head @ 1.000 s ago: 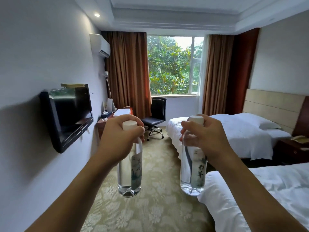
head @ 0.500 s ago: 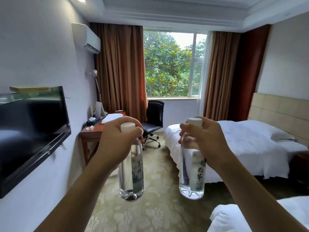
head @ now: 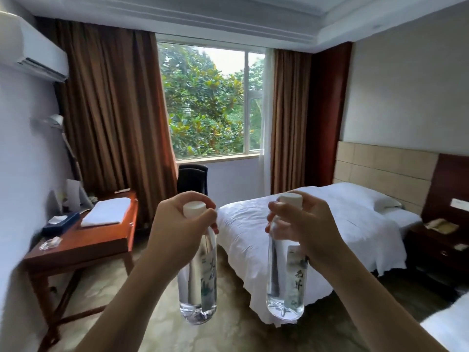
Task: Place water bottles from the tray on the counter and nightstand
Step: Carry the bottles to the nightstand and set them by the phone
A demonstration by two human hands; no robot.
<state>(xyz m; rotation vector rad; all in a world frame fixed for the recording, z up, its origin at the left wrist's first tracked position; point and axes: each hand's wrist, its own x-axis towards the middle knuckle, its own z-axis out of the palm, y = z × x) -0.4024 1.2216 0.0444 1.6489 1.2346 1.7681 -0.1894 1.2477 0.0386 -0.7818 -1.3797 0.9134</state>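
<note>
Both hands were closed round bottle necks: my left hand (head: pixel 175 235) carried one water bottle (head: pixel 199 283), my right hand (head: pixel 302 229) another (head: pixel 285 280). I hung them upright, apart, midair between bench (head: pixel 83 240) and nightstand (head: pixel 436 247), probably for easy setting-down.

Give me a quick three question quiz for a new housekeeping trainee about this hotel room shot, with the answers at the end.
1. True or false: both water bottles have already been set down.
2. Multiple choice: what lies on the wooden desk nearest the curtain? A) a folded white towel B) a laptop C) a kettle
3. Short answer: where does each hand grip its bottle?

Key
1. False. The left hand holds the left bottle and the right hand holds the right bottle, both hanging upright in the air.
2. A, the folded white towel.
3. At the neck, just under the white cap.
</note>
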